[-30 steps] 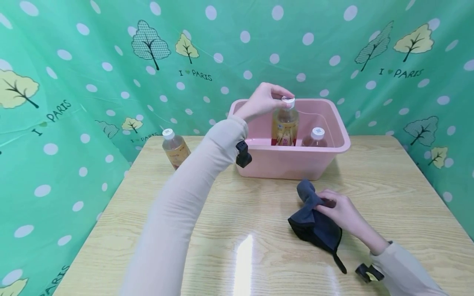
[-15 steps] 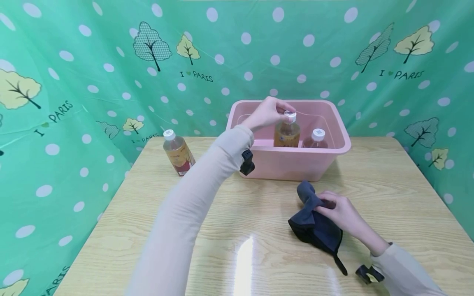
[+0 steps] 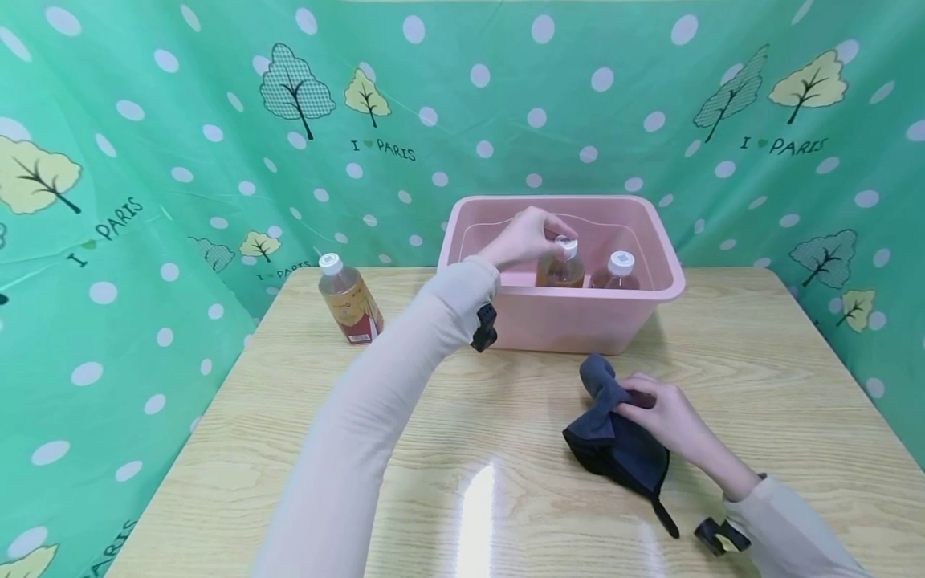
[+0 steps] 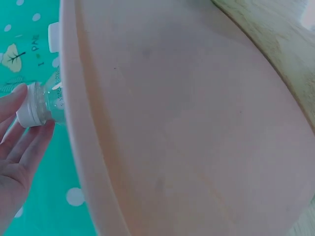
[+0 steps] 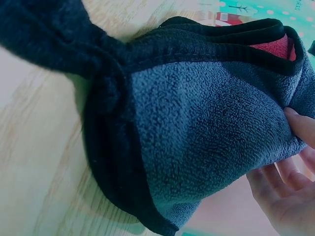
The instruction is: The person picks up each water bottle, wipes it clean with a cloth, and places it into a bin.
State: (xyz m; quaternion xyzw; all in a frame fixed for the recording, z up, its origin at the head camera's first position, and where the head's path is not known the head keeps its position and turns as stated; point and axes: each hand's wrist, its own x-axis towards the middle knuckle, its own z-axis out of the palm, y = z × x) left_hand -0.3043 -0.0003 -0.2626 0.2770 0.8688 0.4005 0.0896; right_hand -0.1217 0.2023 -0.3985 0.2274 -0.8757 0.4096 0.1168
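L hand [image 3: 533, 237]: fingertips + thumb pinching the cap of a bottle [image 3: 560, 271] inside the pink tub [image 3: 571, 325]; L wrist view confirms thumb one side, fingers opp. Prob. held by the cap b/c it's the bit easiest to reach w/ the tub walls round the body. Bottle's approx. upright; base hidden behind the front wall, so can't tell if it's on the tub floor.

R hand [image 3: 661, 408]: thumb + fingers gripping a bunched fold of the dark grey cloth [image 3: 636, 453], in front of the tub, R side. Rest of cloth lies on the table [image 3: 217, 449], black edging + strap toward the person. Likely pinched at the fold so it stays gathered, ready to hand. Red patch shows inside it in R wrist view.

Further out: 2nd bottle [image 3: 616, 278] in tub, just R of the held one, cap up; walls presumably keep both from toppling. 3rd bottle [image 3: 352, 305] stands on table, L of tub, well apart, not in either hand.
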